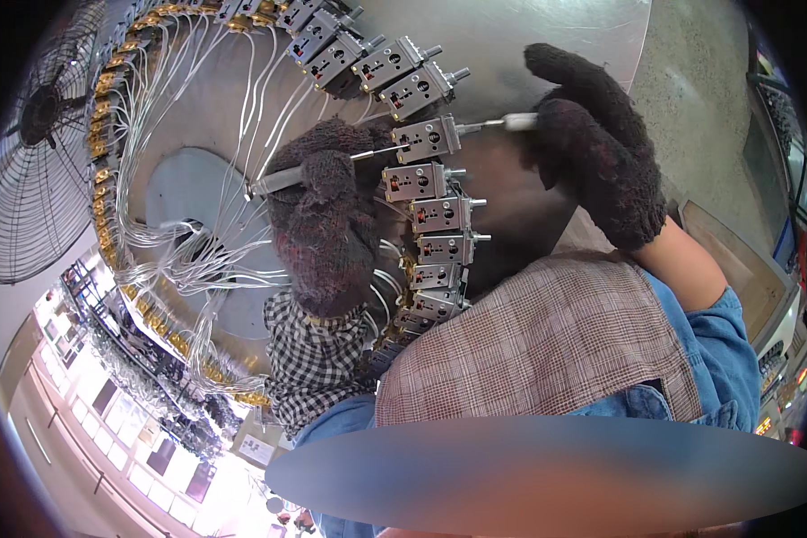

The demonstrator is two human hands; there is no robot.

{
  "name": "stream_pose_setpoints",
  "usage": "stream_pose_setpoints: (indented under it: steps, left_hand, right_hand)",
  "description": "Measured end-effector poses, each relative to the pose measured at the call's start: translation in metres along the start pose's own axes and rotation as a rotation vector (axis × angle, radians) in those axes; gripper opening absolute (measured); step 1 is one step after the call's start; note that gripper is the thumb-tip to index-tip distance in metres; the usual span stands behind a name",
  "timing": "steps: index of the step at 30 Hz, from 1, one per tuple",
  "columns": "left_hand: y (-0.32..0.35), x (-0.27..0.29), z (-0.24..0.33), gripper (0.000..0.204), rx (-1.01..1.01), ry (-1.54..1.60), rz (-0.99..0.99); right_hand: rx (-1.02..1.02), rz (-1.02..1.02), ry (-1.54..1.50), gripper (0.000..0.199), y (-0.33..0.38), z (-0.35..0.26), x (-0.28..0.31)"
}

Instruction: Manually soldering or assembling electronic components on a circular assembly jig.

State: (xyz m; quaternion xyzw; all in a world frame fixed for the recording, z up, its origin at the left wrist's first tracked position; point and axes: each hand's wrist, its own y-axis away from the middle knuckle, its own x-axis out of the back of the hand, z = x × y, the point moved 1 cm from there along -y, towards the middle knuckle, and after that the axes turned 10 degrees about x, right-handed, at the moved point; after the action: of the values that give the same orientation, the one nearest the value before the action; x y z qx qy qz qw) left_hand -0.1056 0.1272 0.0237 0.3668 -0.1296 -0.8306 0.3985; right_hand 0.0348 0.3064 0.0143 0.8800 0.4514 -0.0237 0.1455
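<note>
My left hand [325, 224], in a dark knitted glove, is closed round a slim silver screwdriver-like tool [279, 182]. Its thin shaft points right and its tip meets the face of a small boxy metal unit [426, 139] with a protruding shaft. From the other side my right hand [596, 161], gloved alike, pinches a tool with a short whitish handle [518, 122]. That tool's narrow end points at the same unit's shaft; whether they touch is unclear. The right fingertips are partly hidden, while an upper finger stretches out.
Several similar metal units [412, 90] line the curved edge of a round fixture with brass-coloured fittings [105, 193]. White wires [139, 134] run from them to the grey central disc [184, 184]. A large caged fan [40, 117] stands at left. Plaid cloth [538, 341] covers my lap.
</note>
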Motion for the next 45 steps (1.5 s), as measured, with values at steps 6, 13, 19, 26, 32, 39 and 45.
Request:
stream_pose_setpoints:
  steps: [6,13,19,26,32,39,45]
  left_hand:
    - [0.026,0.026,-0.004,0.029,-0.24,-0.457,0.195]
    - [0.026,0.004,-0.003,0.029,-0.206,-0.287,0.144]
    - [0.025,-0.001,0.004,0.028,-0.141,-0.219,0.143]
    - [0.022,-0.008,0.001,0.024,-0.128,-0.056,0.207]
    - [0.022,-0.009,0.004,0.024,-0.081,-0.023,0.18]
    - [0.02,-0.007,0.002,0.025,-0.109,-0.049,0.178]
    - [0.019,-0.006,0.003,0.026,-0.098,-0.101,0.161]
  right_hand:
    - [-0.005,0.036,-0.074,0.044,0.033,0.008,0.004]
    - [-0.042,0.063,-0.088,0.043,0.043,0.01,-0.015]
    - [-0.134,0.086,-0.134,0.041,0.045,0.0,-0.02]
    - [-0.26,0.129,-0.148,0.04,0.044,-0.003,-0.025]
    - [-0.38,0.149,-0.268,0.035,0.043,-0.006,-0.025]
    - [-0.262,0.145,-0.193,0.034,0.044,-0.004,-0.024]
    - [-0.254,0.115,-0.206,0.037,0.045,-0.003,-0.023]
